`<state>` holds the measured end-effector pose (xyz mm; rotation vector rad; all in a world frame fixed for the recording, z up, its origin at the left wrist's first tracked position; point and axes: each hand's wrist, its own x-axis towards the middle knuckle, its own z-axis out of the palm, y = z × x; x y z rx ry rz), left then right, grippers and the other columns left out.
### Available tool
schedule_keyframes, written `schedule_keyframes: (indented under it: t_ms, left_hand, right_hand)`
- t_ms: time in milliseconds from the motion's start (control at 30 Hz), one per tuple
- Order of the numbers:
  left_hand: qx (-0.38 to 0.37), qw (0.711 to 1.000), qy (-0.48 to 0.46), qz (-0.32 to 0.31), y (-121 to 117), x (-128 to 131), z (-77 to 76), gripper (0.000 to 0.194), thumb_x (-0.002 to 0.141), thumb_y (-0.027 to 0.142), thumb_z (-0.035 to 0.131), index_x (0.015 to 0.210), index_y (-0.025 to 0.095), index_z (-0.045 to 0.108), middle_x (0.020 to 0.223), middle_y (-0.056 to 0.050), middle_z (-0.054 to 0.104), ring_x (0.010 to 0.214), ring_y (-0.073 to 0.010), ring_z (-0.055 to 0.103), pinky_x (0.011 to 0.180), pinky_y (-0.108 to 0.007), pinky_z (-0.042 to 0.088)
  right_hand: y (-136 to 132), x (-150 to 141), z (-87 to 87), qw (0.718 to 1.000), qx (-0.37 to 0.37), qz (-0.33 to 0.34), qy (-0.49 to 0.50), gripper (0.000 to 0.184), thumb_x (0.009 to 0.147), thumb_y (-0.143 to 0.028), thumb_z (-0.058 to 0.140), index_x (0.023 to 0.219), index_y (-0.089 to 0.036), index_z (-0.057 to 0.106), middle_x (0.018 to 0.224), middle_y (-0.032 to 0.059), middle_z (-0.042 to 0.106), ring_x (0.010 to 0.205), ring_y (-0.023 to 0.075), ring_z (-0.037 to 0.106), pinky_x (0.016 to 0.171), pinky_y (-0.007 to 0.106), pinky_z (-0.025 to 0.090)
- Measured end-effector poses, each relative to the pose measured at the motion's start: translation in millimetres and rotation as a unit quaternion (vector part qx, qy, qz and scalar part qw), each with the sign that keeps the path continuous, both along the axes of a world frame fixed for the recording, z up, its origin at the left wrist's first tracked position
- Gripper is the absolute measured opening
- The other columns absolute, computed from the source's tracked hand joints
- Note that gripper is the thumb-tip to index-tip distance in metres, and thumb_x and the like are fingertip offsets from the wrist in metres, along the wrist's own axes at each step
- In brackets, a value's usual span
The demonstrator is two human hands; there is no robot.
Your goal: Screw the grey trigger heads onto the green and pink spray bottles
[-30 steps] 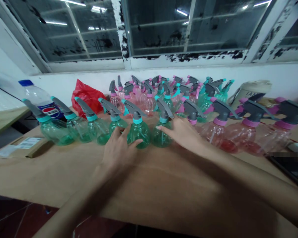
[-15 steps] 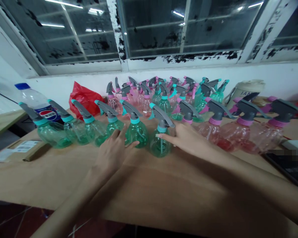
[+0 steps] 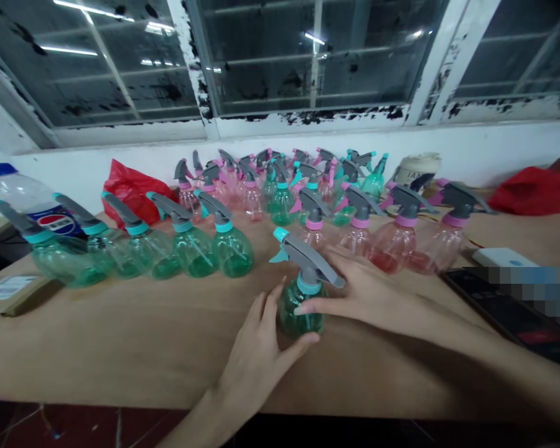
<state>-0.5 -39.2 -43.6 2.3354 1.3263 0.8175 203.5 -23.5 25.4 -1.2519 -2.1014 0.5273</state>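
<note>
A green spray bottle (image 3: 289, 305) with a grey trigger head and teal collar stands upright between both hands, near the table's front. My left hand (image 3: 264, 351) wraps its lower left side, thumb across the front. My right hand (image 3: 354, 289) grips it from the right, thumb on the front; its other fingers are hidden behind. On the left stands a row of several green spray bottles (image 3: 233, 252) with teal collars. A row of pink spray bottles (image 3: 396, 242) stands on the right, just beyond my right hand.
More pink and green bottles (image 3: 252, 202) crowd by the wall. A red plastic bag (image 3: 133, 193) and a large Pepsi bottle (image 3: 51, 218) stand left. Flat cardboard (image 3: 30, 298) lies at left. Right are a phone (image 3: 499, 311), a white box (image 3: 504, 256) and another red bag (image 3: 536, 191).
The green spray bottle has come nearer, away from the row, in my right hand. My left hand has left the row's bottles and closed around it. The view has shifted right.
</note>
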Motion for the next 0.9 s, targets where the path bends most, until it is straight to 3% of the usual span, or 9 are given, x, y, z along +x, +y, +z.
schedule_keyframes:
  t_ms: [100, 200, 333, 467, 567, 700, 800, 900]
  left_hand:
    - [0.001, 1.000, -0.013, -0.009, -4, 15, -7.0, 0.070, 0.085, 0.056, 0.058, 0.142, 0.027, 0.031, 0.128, -0.013, 0.054, 0.118, -0.0346, 0.054, 0.092, -0.054, 0.049]
    - [0.005, 1.000, -0.017, -0.025, -8, 28, -8.1, 0.072, 0.085, 0.057, 0.058, 0.143, 0.026, 0.030, 0.130, -0.014, 0.054, 0.121, -0.0355, 0.052, 0.093, -0.054, 0.049]
    - [0.010, 1.000, -0.010, -0.020, -13, 30, -11.3, 0.082, 0.086, 0.055, 0.057, 0.150, 0.029, 0.013, 0.140, -0.014, 0.045, 0.129, -0.0340, 0.044, 0.096, -0.053, 0.048]
    - [0.040, 0.997, 0.062, -0.015, -11, 12, -23.5, 0.094, 0.084, 0.055, 0.061, 0.151, 0.030, 0.000, 0.148, -0.013, 0.038, 0.132, -0.0342, 0.040, 0.098, -0.053, 0.046]
    - [0.064, 0.991, 0.114, -0.021, -5, -4, -35.0, 0.095, 0.083, 0.056, 0.061, 0.151, 0.027, 0.001, 0.153, -0.015, 0.028, 0.138, -0.0347, 0.030, 0.104, -0.054, 0.038]
    - [0.103, 0.983, 0.153, -0.010, 4, -16, -44.8, 0.093, 0.084, 0.055, 0.059, 0.151, 0.020, 0.005, 0.155, -0.017, 0.023, 0.141, -0.0347, 0.021, 0.108, -0.056, 0.030]
    - [0.132, 0.972, 0.191, -0.017, 7, -17, -47.1, 0.089, 0.087, 0.054, 0.056, 0.151, 0.015, 0.007, 0.153, -0.019, 0.026, 0.140, -0.0345, 0.024, 0.107, -0.055, 0.031]
    - [0.169, 0.963, 0.209, -0.012, 7, -15, -48.6, 0.083, 0.089, 0.050, 0.053, 0.151, 0.012, 0.012, 0.152, -0.020, 0.030, 0.139, -0.0343, 0.028, 0.107, -0.054, 0.032]
  right_hand:
    - [1, 3, -1.2, 0.993, -0.035, 0.036, 0.107, 0.065, 0.070, -0.049, 0.074, 0.126, -0.024, 0.051, 0.108, 0.0058, 0.065, 0.092, 0.0222, 0.062, 0.079, 0.036, 0.051]
    - [3, -1, -6.3, 0.972, -0.058, 0.069, 0.218, 0.053, 0.075, -0.044, 0.071, 0.122, -0.026, 0.053, 0.112, 0.0045, 0.064, 0.095, 0.0209, 0.063, 0.081, 0.035, 0.052]
    - [5, -4, -14.4, 0.949, -0.060, 0.082, 0.297, 0.035, 0.080, -0.040, 0.067, 0.111, -0.024, 0.060, 0.107, 0.0033, 0.066, 0.103, 0.0213, 0.062, 0.089, 0.036, 0.051]
    - [11, -3, -17.6, 0.948, -0.068, 0.070, 0.302, 0.026, 0.084, -0.034, 0.062, 0.108, -0.024, 0.062, 0.098, 0.0028, 0.069, 0.096, 0.0210, 0.065, 0.089, 0.039, 0.051]
    - [15, -1, -17.0, 0.951, -0.057, 0.081, 0.292, 0.029, 0.085, -0.025, 0.058, 0.113, -0.029, 0.060, 0.108, 0.0010, 0.068, 0.094, 0.0179, 0.065, 0.090, 0.036, 0.050]
    - [21, -1, -17.1, 0.957, -0.044, 0.100, 0.268, 0.038, 0.085, -0.022, 0.054, 0.120, -0.033, 0.058, 0.119, 0.0008, 0.064, 0.081, 0.0152, 0.066, 0.078, 0.032, 0.053]
    - [25, -1, -18.5, 0.964, -0.034, 0.089, 0.250, 0.035, 0.084, -0.025, 0.053, 0.118, -0.030, 0.060, 0.107, 0.0024, 0.068, 0.081, 0.0171, 0.066, 0.074, 0.033, 0.053]
    - [28, -3, -20.0, 0.966, -0.026, 0.081, 0.246, 0.024, 0.086, -0.029, 0.054, 0.108, -0.026, 0.063, 0.083, 0.0007, 0.069, 0.064, 0.0153, 0.062, 0.061, 0.030, 0.051]
